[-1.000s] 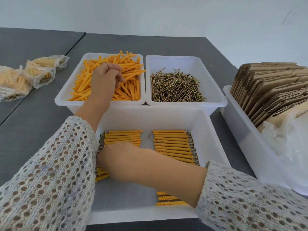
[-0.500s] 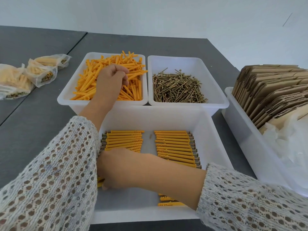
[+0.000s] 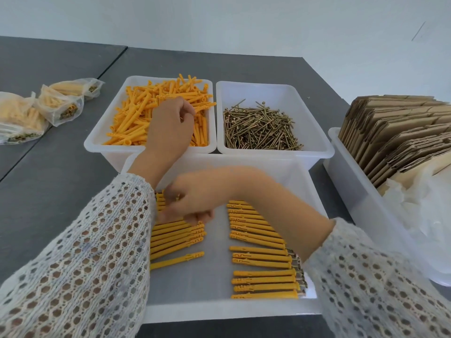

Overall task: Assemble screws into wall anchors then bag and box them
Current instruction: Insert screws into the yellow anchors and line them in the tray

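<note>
My left hand (image 3: pixel 170 128) is down in the far-left white bin (image 3: pixel 97 145) of loose orange wall anchors (image 3: pixel 131 118), its fingertips curled into the pile and pinching an anchor. Beside that bin, another white bin (image 3: pixel 317 152) holds brass screws (image 3: pixel 258 128). In the near white bin (image 3: pixel 219 311), assembled anchors lie in a left row (image 3: pixel 175 237) and a right row (image 3: pixel 258 257). My right hand (image 3: pixel 192 203) hovers over the top of the left row. Its fingers hang loosely curled and nothing shows in them.
Filled plastic bags (image 3: pixel 61 103) of anchors lie on the grey table at the far left. A long white bin (image 3: pixel 353 191) on the right holds flat cardboard boxes (image 3: pixel 395 132) and empty clear bags (image 3: pixel 419 215). It stands close to the near bin.
My right hand has lifted off the lower part of the left row and moved up and right, uncovering more assembled anchors. My left hand stays in the anchor bin, shifted slightly right.
</note>
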The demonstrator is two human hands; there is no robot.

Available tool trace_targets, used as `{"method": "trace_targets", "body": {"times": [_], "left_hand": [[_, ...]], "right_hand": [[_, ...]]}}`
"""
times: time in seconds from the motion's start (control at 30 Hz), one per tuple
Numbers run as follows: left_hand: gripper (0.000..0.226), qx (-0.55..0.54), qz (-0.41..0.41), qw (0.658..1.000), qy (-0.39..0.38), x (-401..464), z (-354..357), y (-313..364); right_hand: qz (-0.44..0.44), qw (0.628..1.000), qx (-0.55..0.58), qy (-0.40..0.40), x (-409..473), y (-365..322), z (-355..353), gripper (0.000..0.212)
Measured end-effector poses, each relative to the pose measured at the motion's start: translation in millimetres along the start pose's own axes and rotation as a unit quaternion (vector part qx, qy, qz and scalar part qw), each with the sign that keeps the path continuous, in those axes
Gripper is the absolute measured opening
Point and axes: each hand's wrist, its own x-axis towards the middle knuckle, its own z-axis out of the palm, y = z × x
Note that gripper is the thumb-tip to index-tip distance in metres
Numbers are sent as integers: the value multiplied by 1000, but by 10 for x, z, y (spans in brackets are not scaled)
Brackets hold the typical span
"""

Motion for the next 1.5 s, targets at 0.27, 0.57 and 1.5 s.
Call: {"method": "trace_targets", "body": {"times": [0.27,0.57,1.5], "left_hand": [[19,131,4,991,14,-54,49,30],[25,255,-32,964,-63,-51,82,-2],[8,126,-31,990,-57,-3,74,-35]], "right_hand": [[21,873,188,450,-106,436,-326,33],[247,732,61,632,-271,1259,-512,20],[348,876,55,330,-214,1363,-613,16]]}}
